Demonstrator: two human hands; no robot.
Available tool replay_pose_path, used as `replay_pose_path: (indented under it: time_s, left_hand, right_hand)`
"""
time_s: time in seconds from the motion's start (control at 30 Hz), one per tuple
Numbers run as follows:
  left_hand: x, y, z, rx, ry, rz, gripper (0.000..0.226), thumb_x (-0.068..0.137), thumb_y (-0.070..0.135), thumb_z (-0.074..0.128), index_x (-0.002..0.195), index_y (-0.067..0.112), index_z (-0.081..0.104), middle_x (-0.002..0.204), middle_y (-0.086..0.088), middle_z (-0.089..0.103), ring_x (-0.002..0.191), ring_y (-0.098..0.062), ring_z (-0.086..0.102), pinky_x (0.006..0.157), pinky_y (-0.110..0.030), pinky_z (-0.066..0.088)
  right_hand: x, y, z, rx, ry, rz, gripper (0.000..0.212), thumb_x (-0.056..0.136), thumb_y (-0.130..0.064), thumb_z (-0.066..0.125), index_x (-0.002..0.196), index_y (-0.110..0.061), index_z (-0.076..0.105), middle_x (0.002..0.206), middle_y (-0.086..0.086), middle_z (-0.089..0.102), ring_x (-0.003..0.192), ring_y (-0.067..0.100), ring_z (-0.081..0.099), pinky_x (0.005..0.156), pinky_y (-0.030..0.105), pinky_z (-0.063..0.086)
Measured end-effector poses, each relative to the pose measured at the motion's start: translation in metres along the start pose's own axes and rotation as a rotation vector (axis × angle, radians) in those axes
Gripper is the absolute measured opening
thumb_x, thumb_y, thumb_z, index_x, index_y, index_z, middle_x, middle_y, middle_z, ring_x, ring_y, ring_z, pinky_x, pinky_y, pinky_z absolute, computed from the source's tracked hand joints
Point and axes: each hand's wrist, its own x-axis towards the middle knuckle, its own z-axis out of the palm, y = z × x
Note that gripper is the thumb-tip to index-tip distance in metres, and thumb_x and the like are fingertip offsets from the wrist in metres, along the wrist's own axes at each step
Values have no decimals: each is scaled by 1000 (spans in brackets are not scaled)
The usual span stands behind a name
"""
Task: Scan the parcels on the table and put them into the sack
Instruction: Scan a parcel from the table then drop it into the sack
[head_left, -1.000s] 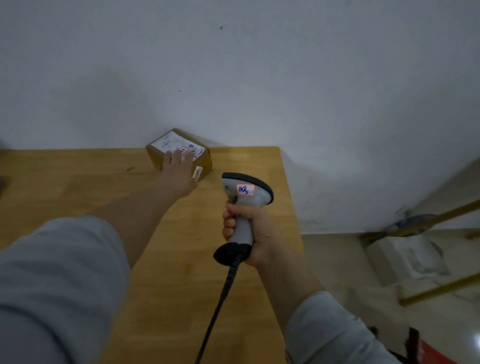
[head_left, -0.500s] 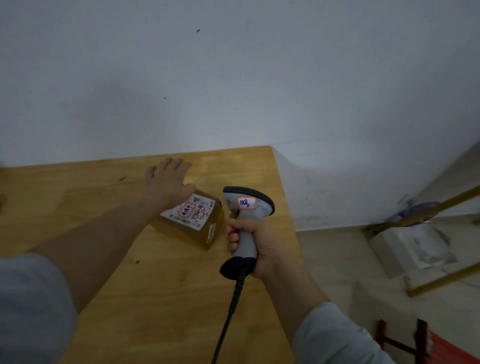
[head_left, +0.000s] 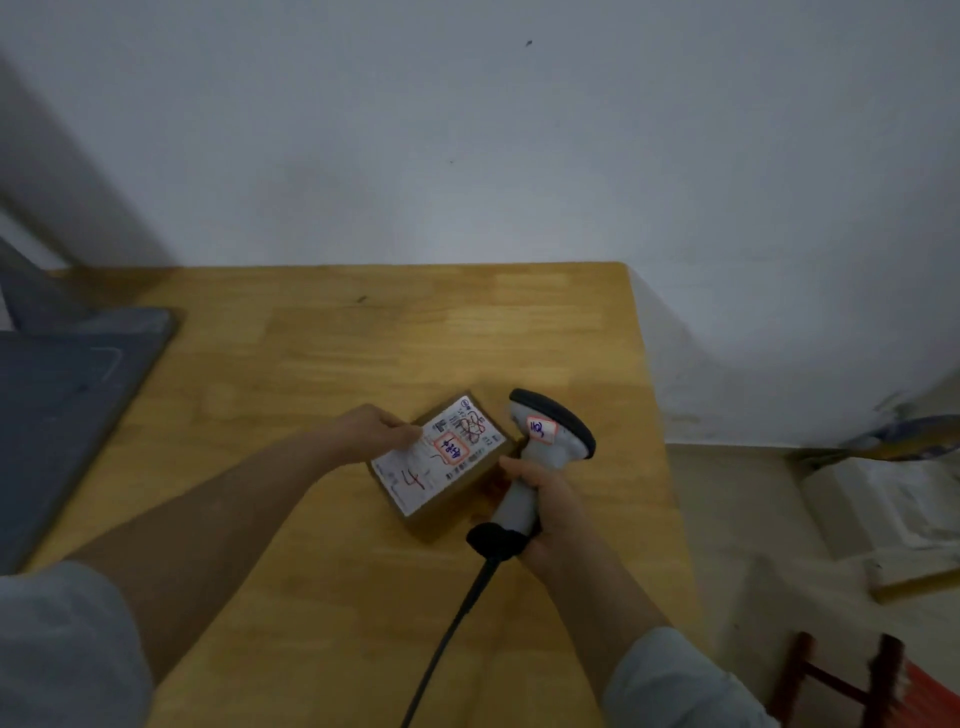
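The left hand (head_left: 375, 432) pinches the left edge of the parcel (head_left: 470, 486), thumb on top of the white label (head_left: 415, 470). The fingers under the box are hidden. The right hand (head_left: 551, 501) is wrapped round the handle of the scanner (head_left: 545, 452), index finger at the front of the handle.

The parcel is a small brown carton at the near right part of the table (head_left: 322, 364), just beside the scanner handle. It cannot be determined whether the carton rests on the table top or is raised at one edge. The label carries a red-bordered sticker and handwriting, both too blurred to read.

The scanner head points away from the camera, so its window is not visible. A sticker (head_left: 541, 429) on the back of the head is illegible. The black cable (head_left: 447, 639) leaves the frame at the bottom edge. A dark flat object (head_left: 67, 415) on the left of the table is cut off by the frame, and what it is cannot be made out.

Compared with 0.5 s ago:
- The left hand was flat on the carton with fingers spread. It now grips the edge.
- The carton has moved nearer the person and has turned.
- 1.0 s ago the carton stood at the far edge by the wall.
- The grasp on the scanner is unchanged.
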Motion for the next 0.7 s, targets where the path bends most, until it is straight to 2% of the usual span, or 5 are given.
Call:
replay_pose_path:
  time_s: [0.13,0.27,0.37,0.5,0.7]
  left_hand:
    - [-41,-39,9,-479,53,48,26,82,25,71,99,6,67,95,-13,71,93,-28,67,92,-46,51]
    - [-82,-67,-9,-627,-57,93,99,29,46,94,111,3,58,100,-14,72,93,-29,70,74,-35,55]
    - [-112,-89,-26,-644,-53,113,114,17,47,94,118,10,56,104,-9,72,97,-25,69,81,-36,54]
    - [-151,-120,-42,-773,59,155,117,32,37,95,136,17,45,105,-6,73,96,-24,70,78,-39,55]
    - [-198,-154,-54,-905,234,194,58,74,8,77,125,12,51,107,-7,68,100,-24,65,84,-38,53]
  right_hand:
    - [-17,9,11,-39,-34,-53,38,79,-4,67,116,2,59,100,20,70,86,36,69,64,42,57]
    - [-41,16,30,-87,-21,-120,35,78,-4,68,112,-4,58,91,15,68,77,31,67,58,39,57]
    - [-66,30,52,-119,-46,-156,42,75,-5,71,115,-6,58,98,15,64,83,29,63,63,39,55]
    - [-105,53,77,-231,-90,-283,28,79,-2,71,104,-6,60,84,10,62,75,21,60,76,44,55]
    - [-171,93,114,-276,-291,-192,11,82,-14,68,90,-12,60,58,5,53,42,12,45,41,21,40]
